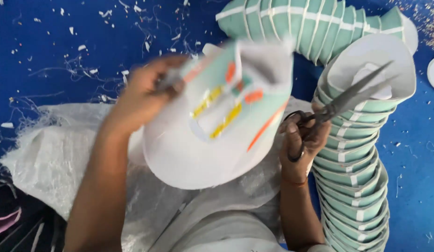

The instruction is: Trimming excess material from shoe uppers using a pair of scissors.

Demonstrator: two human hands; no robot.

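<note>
Two hands are engaged: the left hand [142, 95] is closed on the white-and-green printed paper cone [217, 121] at centre frame; the right hand [303, 137], just right, grips open steel scissors [343, 100] pointing upper right.

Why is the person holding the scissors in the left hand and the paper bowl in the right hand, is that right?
Not quite: the sides are swapped. The head view shows the scissors in the right hand and the paper bowl in the left hand. The long curved stack of bowls lies beside them on the blue floor.
</note>
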